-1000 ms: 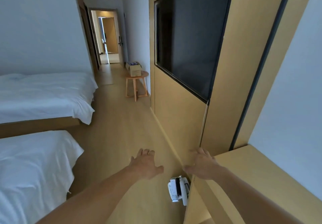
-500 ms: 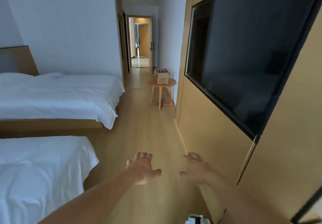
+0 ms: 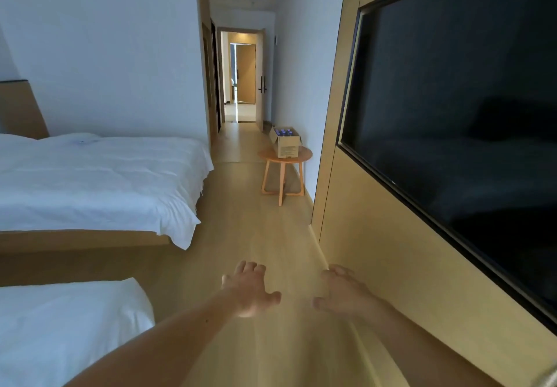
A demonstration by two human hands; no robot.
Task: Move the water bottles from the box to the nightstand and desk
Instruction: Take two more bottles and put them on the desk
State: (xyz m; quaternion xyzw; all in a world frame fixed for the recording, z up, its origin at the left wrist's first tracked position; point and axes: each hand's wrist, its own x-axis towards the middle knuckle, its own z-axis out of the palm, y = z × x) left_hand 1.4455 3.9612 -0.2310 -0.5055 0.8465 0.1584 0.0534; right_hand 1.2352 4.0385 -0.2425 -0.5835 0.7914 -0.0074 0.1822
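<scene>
Empty, fingers loosely spread, the left hand and right hand point toward the box of water bottles, well ahead between them on a round worktop.

A brown box is set on the small round worktop, and water bottles with blue caps are seen in its open top. The left hand and the right hand are held out empty, fingers loose, well apart from the worktop. A white bed is seen left of the worktop.
</scene>
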